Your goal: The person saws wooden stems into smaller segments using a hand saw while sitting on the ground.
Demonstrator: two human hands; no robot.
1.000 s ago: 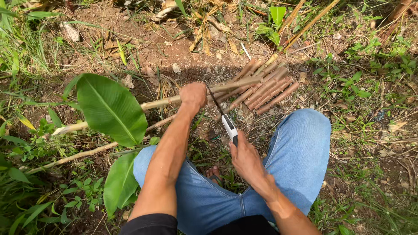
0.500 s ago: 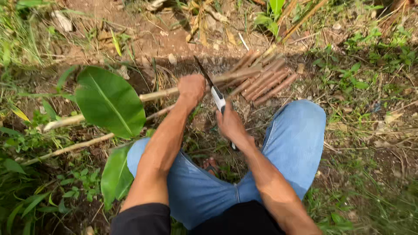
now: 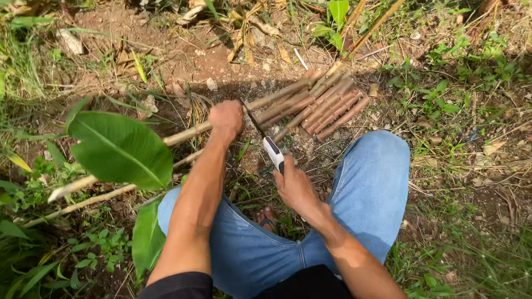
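Note:
My left hand (image 3: 226, 118) grips a long pale stalk (image 3: 183, 133) that lies across the ground from lower left to upper right. My right hand (image 3: 296, 187) holds a knife (image 3: 267, 143) with a white handle and a dark blade; the blade tip rests against the stalk just right of my left hand. Past the blade lies a pile of cut brown stalk pieces (image 3: 327, 105), side by side. I am squatting, and my knees in blue jeans (image 3: 371, 182) frame both arms.
A large green leaf (image 3: 119, 148) hangs over the stalk at left, a second leaf (image 3: 147, 238) below it. A thinner stalk (image 3: 105, 195) runs parallel underneath. Bare soil with dry leaves lies beyond; grass and weeds surround the right and left sides.
My right hand drew the knife back and down toward me after a raised position half a second ago. The left hand has kept its grip on the stalk.

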